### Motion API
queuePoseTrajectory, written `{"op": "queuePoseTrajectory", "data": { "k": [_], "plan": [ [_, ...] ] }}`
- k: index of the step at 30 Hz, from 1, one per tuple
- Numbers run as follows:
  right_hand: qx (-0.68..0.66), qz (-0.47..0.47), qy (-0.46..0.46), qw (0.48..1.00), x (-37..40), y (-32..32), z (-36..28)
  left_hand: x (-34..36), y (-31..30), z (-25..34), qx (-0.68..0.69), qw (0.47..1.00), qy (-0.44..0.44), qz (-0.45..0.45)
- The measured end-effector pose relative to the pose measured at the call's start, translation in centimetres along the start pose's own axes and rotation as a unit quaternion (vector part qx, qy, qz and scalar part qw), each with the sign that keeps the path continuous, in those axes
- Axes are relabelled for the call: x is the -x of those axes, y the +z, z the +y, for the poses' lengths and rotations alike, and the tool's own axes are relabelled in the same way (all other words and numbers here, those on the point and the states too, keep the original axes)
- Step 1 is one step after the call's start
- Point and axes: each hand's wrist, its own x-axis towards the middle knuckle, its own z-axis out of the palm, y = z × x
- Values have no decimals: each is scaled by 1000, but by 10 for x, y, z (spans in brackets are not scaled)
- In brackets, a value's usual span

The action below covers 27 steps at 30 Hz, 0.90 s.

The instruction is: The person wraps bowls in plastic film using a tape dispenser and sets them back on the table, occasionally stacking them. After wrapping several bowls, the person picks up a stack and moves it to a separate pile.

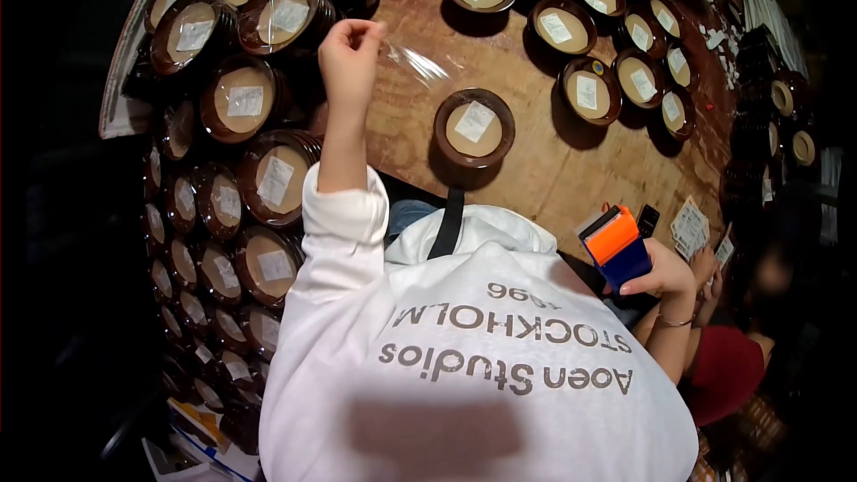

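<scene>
My left hand (351,49) is raised over the left part of the table, thumb and fingers pinched together. From its fingertips a shiny clear plastic film (420,62) stretches to the right; its exact shape is hard to make out. My right hand (661,272), low at the right beside my body, grips a blue-and-orange block that looks like a tape dispenser (616,239). Between the hands, near the table's front edge, stands a round brown-rimmed dish (474,128) with a beige middle and a white printed label (475,121). Neither hand touches it.
Stacks of similar labelled dishes (245,100) crowd the left side, some under shiny clear wrap. More dishes (587,92) cover the wooden table's (536,156) back right. A black phone-like object (648,219) and printed labels (689,228) lie right, by another person's hands (705,266).
</scene>
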Motion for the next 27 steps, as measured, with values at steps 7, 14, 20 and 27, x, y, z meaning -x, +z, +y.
{"op": "queuePoseTrajectory", "data": {
  "k": [7, 14, 20, 27],
  "plan": [
    [-11, -25, 38, 999, 6, -15, -44, -5, 3, -161, -118, 981, -58, 143],
    [158, 15, 124, 979, -32, -15, -127, 38, 19, -230, -95, 960, -185, 188],
    [163, 15, 158, 974, -46, -29, -148, 51, 34, -226, -183, 948, -202, 167],
    [151, -30, 197, 968, -46, -37, -128, 61, 43, -225, -224, 947, -209, 93]
  ]
}}
